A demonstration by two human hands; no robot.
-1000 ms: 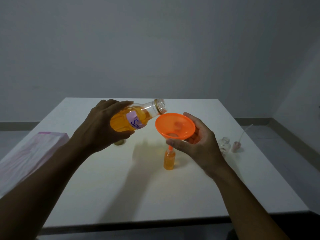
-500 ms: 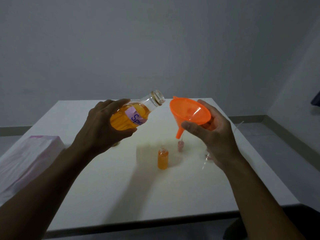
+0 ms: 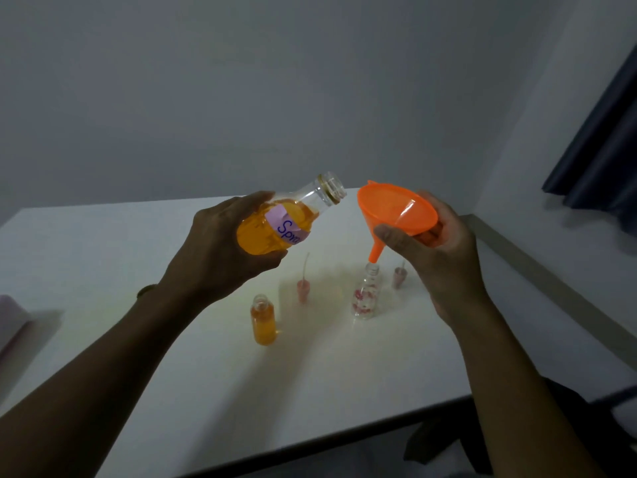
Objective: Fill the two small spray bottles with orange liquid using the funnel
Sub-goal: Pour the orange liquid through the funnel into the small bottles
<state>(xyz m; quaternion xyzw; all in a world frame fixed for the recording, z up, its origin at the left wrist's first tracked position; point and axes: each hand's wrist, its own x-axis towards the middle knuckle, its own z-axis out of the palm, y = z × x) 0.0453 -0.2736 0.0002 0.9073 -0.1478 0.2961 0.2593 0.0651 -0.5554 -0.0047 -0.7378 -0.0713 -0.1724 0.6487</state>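
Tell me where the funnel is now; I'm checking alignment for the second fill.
In the head view, right of centre: the right hand holds the funnel tilted, spout tip just over the mouth of the clear small bottle.

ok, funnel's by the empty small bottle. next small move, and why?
Probably lower and straighten the funnel in the right hand until its spout seats in the empty small bottle. The spout tip hangs tilted just over that open neck, apparently not in it, and the big bottle in the left hand is not pouring. The other small bottle already holds orange liquid.
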